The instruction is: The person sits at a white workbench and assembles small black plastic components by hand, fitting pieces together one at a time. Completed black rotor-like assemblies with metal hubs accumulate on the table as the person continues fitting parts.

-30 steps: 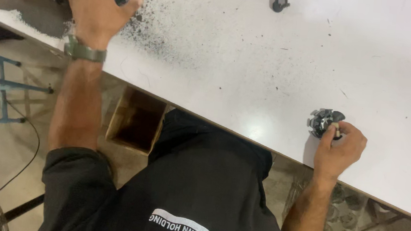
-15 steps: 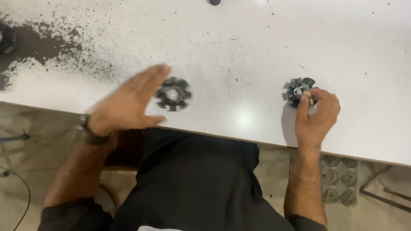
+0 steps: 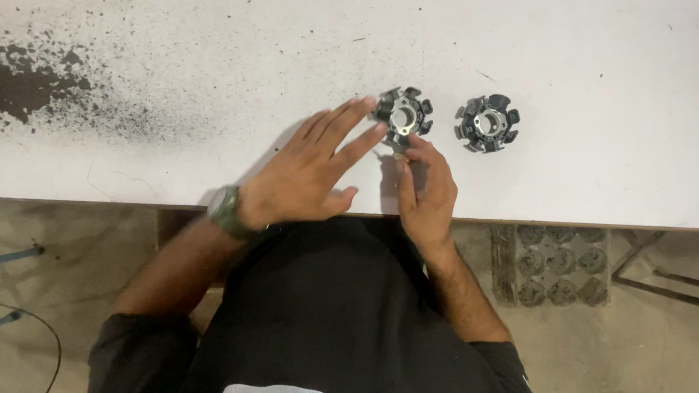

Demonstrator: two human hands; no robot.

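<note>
The two toothed rings, one at the fingers (image 3: pixel 404 114) and one just beside it (image 3: pixel 487 123), look like cast metal, dull grey with brighter machined faces round the bore. The worktop (image 3: pixel 597 66) is a smooth white laminate with a soft sheen, fouled at its left by a matt black, gritty powder (image 3: pixel 13 95). The wristwatch (image 3: pixel 224 210) looks like dull metal, and the shirt (image 3: pixel 338 322) is matt black cloth.

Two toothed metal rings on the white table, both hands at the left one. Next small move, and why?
Probably close the left hand and right hand on the nearer toothed ring. Their fingertips only touch its left and lower edges, neither hand grips it, and the second ring lies apart, untouched.
</note>
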